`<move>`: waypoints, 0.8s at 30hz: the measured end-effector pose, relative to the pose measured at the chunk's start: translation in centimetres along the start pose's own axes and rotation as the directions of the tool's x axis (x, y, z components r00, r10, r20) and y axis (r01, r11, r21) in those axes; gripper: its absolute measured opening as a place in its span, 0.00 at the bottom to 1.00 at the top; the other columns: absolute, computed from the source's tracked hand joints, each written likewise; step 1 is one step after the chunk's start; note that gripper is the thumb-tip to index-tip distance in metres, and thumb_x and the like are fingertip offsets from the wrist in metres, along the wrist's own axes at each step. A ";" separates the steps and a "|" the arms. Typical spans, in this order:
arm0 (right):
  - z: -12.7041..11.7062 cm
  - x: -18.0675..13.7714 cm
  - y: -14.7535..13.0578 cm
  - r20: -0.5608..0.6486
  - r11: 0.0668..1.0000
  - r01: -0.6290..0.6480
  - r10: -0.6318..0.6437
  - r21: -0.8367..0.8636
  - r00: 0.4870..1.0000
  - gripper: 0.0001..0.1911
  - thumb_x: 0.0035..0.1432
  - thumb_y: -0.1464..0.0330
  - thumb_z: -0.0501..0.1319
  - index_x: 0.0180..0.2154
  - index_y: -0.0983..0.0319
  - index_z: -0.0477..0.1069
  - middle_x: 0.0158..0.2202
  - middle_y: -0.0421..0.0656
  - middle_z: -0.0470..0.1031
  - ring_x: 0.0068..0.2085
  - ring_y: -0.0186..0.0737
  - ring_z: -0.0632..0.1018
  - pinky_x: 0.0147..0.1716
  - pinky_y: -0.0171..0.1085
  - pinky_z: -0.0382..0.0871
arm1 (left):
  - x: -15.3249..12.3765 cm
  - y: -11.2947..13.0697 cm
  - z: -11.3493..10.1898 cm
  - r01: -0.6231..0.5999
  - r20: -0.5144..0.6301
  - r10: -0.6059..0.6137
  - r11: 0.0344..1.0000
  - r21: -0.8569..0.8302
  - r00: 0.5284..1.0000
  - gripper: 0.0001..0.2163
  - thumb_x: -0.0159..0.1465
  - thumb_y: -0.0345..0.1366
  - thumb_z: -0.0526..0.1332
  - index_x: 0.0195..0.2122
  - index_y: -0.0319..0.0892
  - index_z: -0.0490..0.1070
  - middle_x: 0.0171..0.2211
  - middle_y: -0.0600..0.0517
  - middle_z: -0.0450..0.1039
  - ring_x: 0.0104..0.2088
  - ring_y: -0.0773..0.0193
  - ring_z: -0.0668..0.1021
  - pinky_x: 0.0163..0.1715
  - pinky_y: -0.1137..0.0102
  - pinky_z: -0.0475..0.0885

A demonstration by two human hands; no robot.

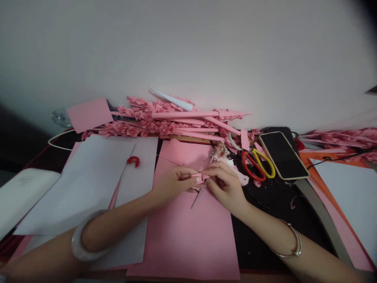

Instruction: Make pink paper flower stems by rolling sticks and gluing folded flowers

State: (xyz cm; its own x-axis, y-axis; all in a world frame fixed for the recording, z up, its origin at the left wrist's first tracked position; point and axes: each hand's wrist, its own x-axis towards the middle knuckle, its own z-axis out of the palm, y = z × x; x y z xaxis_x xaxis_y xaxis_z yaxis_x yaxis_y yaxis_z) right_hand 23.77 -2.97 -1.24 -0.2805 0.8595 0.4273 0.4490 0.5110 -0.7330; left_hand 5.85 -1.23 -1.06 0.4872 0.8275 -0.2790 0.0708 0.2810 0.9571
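Note:
Both hands meet over a large pink paper sheet (194, 239) in the middle of the desk. My left hand (173, 182) pinches a small folded piece of pink paper (200, 179) between thumb and fingers. From the other side my right hand (226, 188) grips the same piece, its fingertips closed at the right edge. A thin strip (198, 197) sticks out below the fingers; what it belongs to is hidden. Just right of my right hand lie scissors with red handles (253, 167) and yellow handles (266, 163).
Pink paper flowers (147, 127) and rolled pink paper tubes (182, 114) are heaped along the wall. White sheets (79, 184) and a red curled piece (133, 161) lie left. A phone (284, 155) rests right, near orange and white paper (350, 196). A white box-like device (26, 196) stands far left.

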 end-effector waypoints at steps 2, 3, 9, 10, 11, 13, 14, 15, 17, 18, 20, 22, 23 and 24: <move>0.0 0.0 0.0 -0.008 1.000 0.005 -0.005 -0.002 1.000 0.11 0.56 0.76 0.56 0.37 0.58 0.73 0.35 0.44 0.69 0.37 0.40 0.73 0.36 0.41 0.68 | -0.1 -0.1 0.0 -0.014 0.017 0.014 1.000 0.003 1.000 0.10 0.59 0.39 0.61 0.38 0.40 0.76 0.33 0.50 0.78 0.36 0.64 0.79 0.34 0.74 0.75; 0.1 0.0 0.0 -0.012 1.000 0.011 -0.011 -0.002 1.000 0.11 0.56 0.76 0.56 0.37 0.58 0.73 0.37 0.44 0.69 0.38 0.40 0.73 0.37 0.41 0.69 | -0.1 -0.2 0.0 -0.014 0.022 0.014 1.000 0.000 1.000 0.10 0.59 0.39 0.61 0.38 0.40 0.76 0.34 0.51 0.78 0.36 0.65 0.79 0.34 0.74 0.75; 0.2 0.1 0.0 0.004 0.998 0.065 -0.065 -0.019 0.998 0.13 0.57 0.77 0.54 0.41 0.59 0.72 0.43 0.47 0.72 0.44 0.41 0.74 0.43 0.43 0.70 | 0.1 -0.1 -0.1 0.023 -0.049 -0.030 0.991 -0.130 0.998 0.07 0.59 0.37 0.61 0.36 0.40 0.74 0.34 0.51 0.78 0.35 0.66 0.80 0.32 0.75 0.75; 0.1 0.1 -0.1 0.015 0.997 0.072 -0.071 -0.029 0.997 0.14 0.56 0.77 0.54 0.42 0.59 0.71 0.43 0.48 0.73 0.45 0.41 0.74 0.43 0.43 0.70 | 0.2 0.0 -0.1 0.030 -0.056 -0.039 0.987 -0.156 0.998 0.07 0.58 0.37 0.62 0.35 0.39 0.73 0.34 0.51 0.78 0.34 0.66 0.80 0.32 0.75 0.75; 0.1 0.1 -0.1 0.028 0.996 0.079 -0.078 -0.040 0.997 0.16 0.55 0.78 0.53 0.43 0.60 0.71 0.44 0.48 0.73 0.45 0.41 0.74 0.44 0.43 0.70 | 0.2 0.0 -0.1 0.033 -0.057 -0.043 0.983 -0.179 0.997 0.07 0.58 0.37 0.62 0.35 0.39 0.73 0.34 0.51 0.78 0.34 0.66 0.80 0.32 0.75 0.74; 0.0 0.0 -0.1 0.064 0.993 0.099 -0.095 -0.061 0.993 0.20 0.53 0.79 0.53 0.46 0.61 0.70 0.46 0.49 0.73 0.47 0.42 0.74 0.46 0.44 0.70 | 0.3 -0.1 -0.2 0.031 -0.050 -0.042 0.976 -0.215 0.998 0.08 0.58 0.38 0.63 0.35 0.39 0.73 0.36 0.51 0.78 0.34 0.66 0.80 0.33 0.75 0.74; 0.0 0.0 -0.1 0.080 0.991 0.111 -0.105 -0.069 0.991 0.22 0.52 0.79 0.53 0.48 0.61 0.69 0.47 0.50 0.72 0.48 0.43 0.73 0.47 0.45 0.69 | 0.3 -0.2 -0.3 0.029 -0.045 -0.041 0.972 -0.232 0.998 0.08 0.58 0.38 0.63 0.36 0.39 0.73 0.37 0.50 0.77 0.34 0.66 0.80 0.34 0.74 0.75; 0.0 -0.1 0.0 0.092 0.989 0.123 -0.116 -0.077 0.989 0.23 0.51 0.79 0.54 0.49 0.61 0.68 0.48 0.50 0.72 0.50 0.44 0.73 0.48 0.46 0.69 | 0.3 -0.2 -0.4 0.029 -0.042 -0.041 0.968 -0.248 0.998 0.09 0.58 0.39 0.63 0.36 0.39 0.73 0.39 0.50 0.77 0.34 0.65 0.80 0.34 0.74 0.75; 0.0 -0.2 0.1 0.100 0.984 0.147 -0.138 -0.097 0.985 0.25 0.50 0.78 0.54 0.51 0.60 0.66 0.50 0.50 0.71 0.51 0.45 0.72 0.49 0.47 0.68 | 0.4 -0.4 -0.4 0.035 -0.044 -0.048 0.963 -0.268 0.998 0.11 0.58 0.41 0.62 0.37 0.39 0.72 0.41 0.48 0.76 0.35 0.64 0.80 0.34 0.72 0.75; 0.0 -0.3 0.2 0.101 0.981 0.160 -0.149 -0.109 0.984 0.26 0.49 0.78 0.55 0.52 0.60 0.66 0.51 0.49 0.71 0.51 0.45 0.72 0.49 0.47 0.68 | 0.3 -0.4 -0.4 0.037 -0.046 -0.052 0.961 -0.274 0.998 0.11 0.58 0.41 0.62 0.38 0.39 0.72 0.41 0.48 0.76 0.35 0.64 0.80 0.35 0.72 0.75; 0.0 -0.4 0.3 0.107 0.973 0.185 -0.171 -0.138 0.979 0.26 0.49 0.78 0.55 0.52 0.61 0.65 0.51 0.50 0.70 0.52 0.45 0.72 0.50 0.46 0.68 | 0.3 -0.4 -0.4 0.042 -0.050 -0.058 0.959 -0.280 0.997 0.12 0.58 0.41 0.63 0.38 0.39 0.72 0.41 0.48 0.76 0.35 0.64 0.80 0.34 0.72 0.75; 0.1 -0.4 0.4 0.117 0.964 0.209 -0.191 -0.164 0.975 0.26 0.50 0.78 0.56 0.52 0.62 0.65 0.52 0.51 0.70 0.52 0.45 0.72 0.50 0.46 0.68 | 0.3 -0.3 -0.4 0.048 -0.050 -0.064 0.959 -0.278 0.997 0.12 0.57 0.41 0.63 0.39 0.39 0.73 0.41 0.48 0.76 0.35 0.64 0.80 0.34 0.73 0.75; 0.1 -0.4 0.4 0.120 0.961 0.217 -0.198 -0.174 0.973 0.26 0.50 0.77 0.56 0.53 0.62 0.64 0.52 0.51 0.70 0.52 0.45 0.72 0.50 0.46 0.68 | 0.3 -0.2 -0.4 0.049 -0.051 -0.065 0.960 -0.275 0.997 0.12 0.57 0.40 0.64 0.39 0.39 0.73 0.41 0.48 0.76 0.35 0.64 0.80 0.34 0.73 0.75; 0.1 -0.4 0.4 0.124 0.958 0.222 -0.201 -0.182 0.972 0.26 0.50 0.77 0.56 0.53 0.62 0.64 0.52 0.51 0.70 0.52 0.45 0.72 0.50 0.46 0.68 | 0.3 -0.2 -0.4 0.048 -0.050 -0.064 0.961 -0.271 0.997 0.12 0.56 0.40 0.64 0.38 0.39 0.73 0.40 0.48 0.76 0.35 0.65 0.80 0.34 0.74 0.75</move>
State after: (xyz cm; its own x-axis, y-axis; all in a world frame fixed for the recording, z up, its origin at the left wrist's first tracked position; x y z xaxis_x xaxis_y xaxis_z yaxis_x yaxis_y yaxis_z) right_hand 23.99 -3.14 -1.76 -0.4678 0.7306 0.4974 0.5226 0.6825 -0.5110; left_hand 5.64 -0.84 -1.38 0.4372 0.8313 -0.3433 -0.1445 0.4416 0.8855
